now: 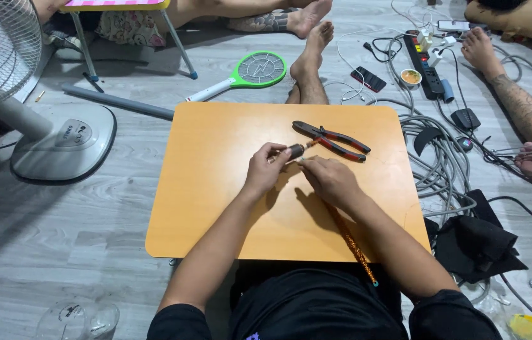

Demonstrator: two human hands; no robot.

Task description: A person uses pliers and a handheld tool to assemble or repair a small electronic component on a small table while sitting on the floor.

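My left hand (264,170) pinches a small dark cylindrical plug piece (295,150) above the orange table (215,189). My right hand (329,179) meets it from the right, its fingertips on the orange-brown cable (357,245) where it enters that piece. The cable runs back under my right forearm toward my lap. Red-and-black pliers (332,139) lie on the table just beyond my hands, untouched.
A standing fan (33,119) is at the left. A green racket-shaped bug swatter (247,74) and a grey pipe (118,102) lie beyond the table. Tangled grey cables (442,164), a power strip (426,66), a phone (368,79) and black cloth (476,242) crowd the right. Other people's feet rest nearby.
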